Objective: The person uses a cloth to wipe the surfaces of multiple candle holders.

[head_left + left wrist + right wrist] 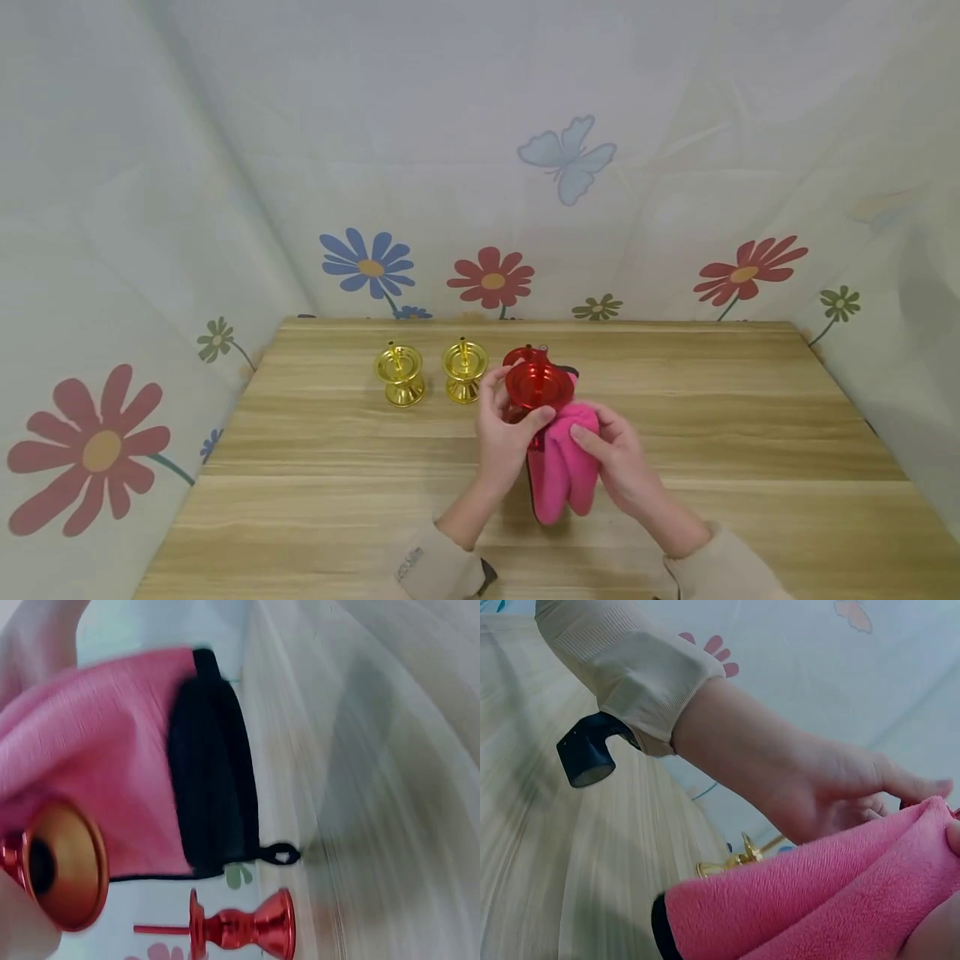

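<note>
My left hand (497, 442) grips a shiny red candle holder (540, 387) by its stem, with the wide dish up and a thin tube at its centre. Its flared base, gold inside, shows in the left wrist view. In my right hand (624, 458) is a fuzzy pink cloth (562, 479) with black edging, pinched between thumb and fingers against the holder's lower side. The cloth hangs down in folds and hides part of the base. A second red candle holder (251, 926) stands on the table just behind, mostly covered by the held one in the head view.
Two gold candle holders (405, 379) (464, 373) stand upright side by side, left of my hands. They rest on a wood-grain table (337, 483). A pale curtain (420, 150) printed with flowers and a butterfly hangs behind the table and at its sides.
</note>
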A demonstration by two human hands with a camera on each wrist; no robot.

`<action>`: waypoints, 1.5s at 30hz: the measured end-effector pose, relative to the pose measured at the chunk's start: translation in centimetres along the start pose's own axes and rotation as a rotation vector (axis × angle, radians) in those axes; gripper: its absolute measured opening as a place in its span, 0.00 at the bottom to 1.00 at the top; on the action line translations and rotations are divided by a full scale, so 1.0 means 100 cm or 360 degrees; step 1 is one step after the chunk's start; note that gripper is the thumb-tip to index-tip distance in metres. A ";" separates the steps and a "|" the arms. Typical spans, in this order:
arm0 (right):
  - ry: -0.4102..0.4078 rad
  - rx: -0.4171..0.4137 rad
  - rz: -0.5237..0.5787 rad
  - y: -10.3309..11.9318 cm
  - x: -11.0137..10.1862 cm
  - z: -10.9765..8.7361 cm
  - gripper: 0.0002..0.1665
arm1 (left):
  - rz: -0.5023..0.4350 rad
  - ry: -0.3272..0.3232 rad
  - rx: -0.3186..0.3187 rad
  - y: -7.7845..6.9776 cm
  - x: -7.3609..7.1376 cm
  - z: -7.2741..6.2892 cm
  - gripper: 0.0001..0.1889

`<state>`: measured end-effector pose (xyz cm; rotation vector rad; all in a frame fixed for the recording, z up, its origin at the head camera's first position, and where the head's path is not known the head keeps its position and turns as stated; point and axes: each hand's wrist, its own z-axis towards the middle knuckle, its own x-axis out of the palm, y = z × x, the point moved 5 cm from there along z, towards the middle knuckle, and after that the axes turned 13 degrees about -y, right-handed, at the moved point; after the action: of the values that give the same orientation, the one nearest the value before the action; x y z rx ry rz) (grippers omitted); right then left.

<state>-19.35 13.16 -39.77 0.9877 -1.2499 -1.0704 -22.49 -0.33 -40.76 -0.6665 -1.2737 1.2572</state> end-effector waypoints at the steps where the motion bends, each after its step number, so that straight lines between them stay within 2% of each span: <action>1: 0.0022 0.0010 0.0034 0.000 -0.001 0.001 0.14 | -0.0002 0.0052 -0.0017 0.000 0.000 0.001 0.34; 4: 0.0087 0.0042 0.0129 0.002 -0.004 0.002 0.14 | 0.0007 0.0212 -0.0046 0.000 -0.001 0.004 0.35; 9: 0.0192 0.0066 0.0239 0.005 -0.006 0.004 0.15 | 0.0073 0.0397 -0.0008 -0.004 -0.003 0.006 0.33; 12: 0.0248 0.0072 0.0285 0.005 -0.007 0.005 0.16 | 0.0124 0.0469 -0.0005 -0.005 -0.004 0.008 0.34; 16: 0.0274 0.0058 0.0325 0.006 -0.009 0.006 0.16 | 0.0184 0.0499 -0.0020 -0.004 -0.004 0.008 0.39; 19: 0.0263 0.0035 0.0334 0.006 -0.012 0.006 0.17 | 0.0148 0.0453 -0.0047 -0.003 -0.004 0.005 0.39; 25: 0.0286 -0.0022 0.0382 0.007 -0.013 0.005 0.19 | -0.0115 0.0264 -0.0121 -0.005 -0.005 -0.003 0.37; 28: 0.0315 -0.0034 0.0424 0.008 -0.014 0.004 0.19 | -0.0130 0.0223 -0.0169 -0.004 -0.006 -0.005 0.34; 30: 0.0344 -0.0037 0.0447 0.008 -0.014 0.004 0.19 | -0.0124 0.0249 -0.0191 -0.004 -0.006 -0.006 0.32; 34: 0.0387 -0.0034 0.0477 0.009 -0.012 0.002 0.19 | -0.0130 0.0404 -0.0247 -0.003 -0.004 -0.008 0.30; 36: 0.0387 -0.0032 0.0486 0.009 -0.012 0.002 0.19 | -0.0104 0.0448 -0.0263 -0.003 -0.004 -0.007 0.29; 37: 0.0375 -0.0033 0.0492 0.009 -0.012 0.002 0.19 | -0.0077 0.0438 -0.0272 -0.003 -0.004 -0.005 0.28; 40: 0.0302 -0.0040 0.0458 0.008 -0.015 0.003 0.18 | 0.0037 0.0293 -0.0267 -0.006 -0.007 0.000 0.23; 43: 0.0201 -0.0066 0.0369 0.008 -0.019 0.005 0.17 | 0.0258 0.0133 -0.0126 -0.015 -0.009 0.002 0.20; 45: 0.0150 -0.0098 0.0295 0.009 -0.020 0.005 0.17 | 0.0437 0.0095 0.0015 -0.022 -0.008 0.000 0.20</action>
<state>-19.85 15.32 -39.33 0.8479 -1.1995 -0.9030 -21.68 -1.64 -38.95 -0.8882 -1.1539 1.4532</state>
